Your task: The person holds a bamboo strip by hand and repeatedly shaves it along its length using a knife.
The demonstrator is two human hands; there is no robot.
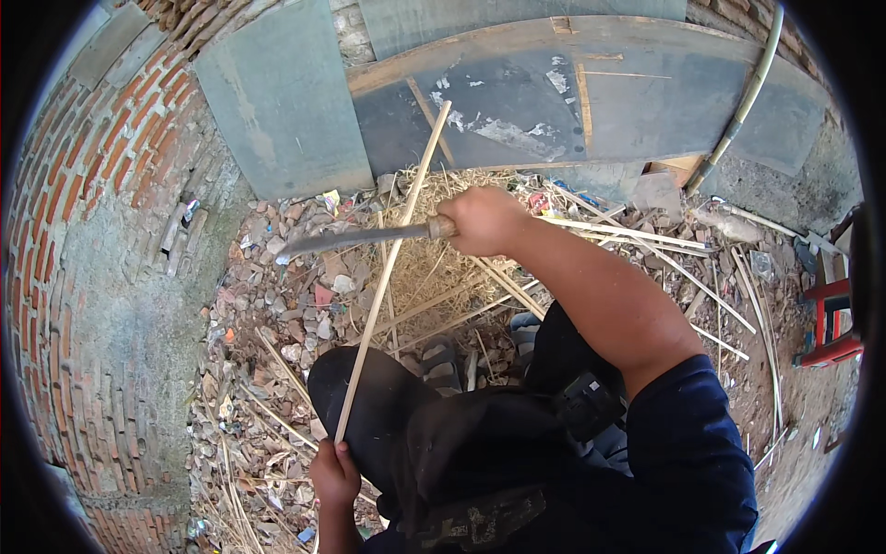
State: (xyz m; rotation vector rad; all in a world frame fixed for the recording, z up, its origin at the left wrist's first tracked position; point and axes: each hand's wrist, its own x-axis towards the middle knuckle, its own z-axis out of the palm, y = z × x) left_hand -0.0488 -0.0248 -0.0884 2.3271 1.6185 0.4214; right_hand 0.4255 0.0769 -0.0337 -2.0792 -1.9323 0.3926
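My left hand [334, 473] is closed around the lower end of a long pale strip, apparently split bamboo [380, 286], which slants up and away past my knee. In my right hand [484, 222] is the wooden handle of a machete [355, 237]. Its long blade points left and lies across the upper part of the strip. Whether the edge touches the strip I cannot tell. Below the blade, a heap of pale shavings [443, 286] covers the ground in front of my sandalled feet.
Several more strips [637, 238] lie to the right of the shavings. Broken brick and stone rubble [277, 314] covers the ground. A brick wall [101, 277] rises at left, grey panels [664, 111] stand ahead, a bamboo pole [738, 111] leans there, and a red stool [829, 323] stands far right.
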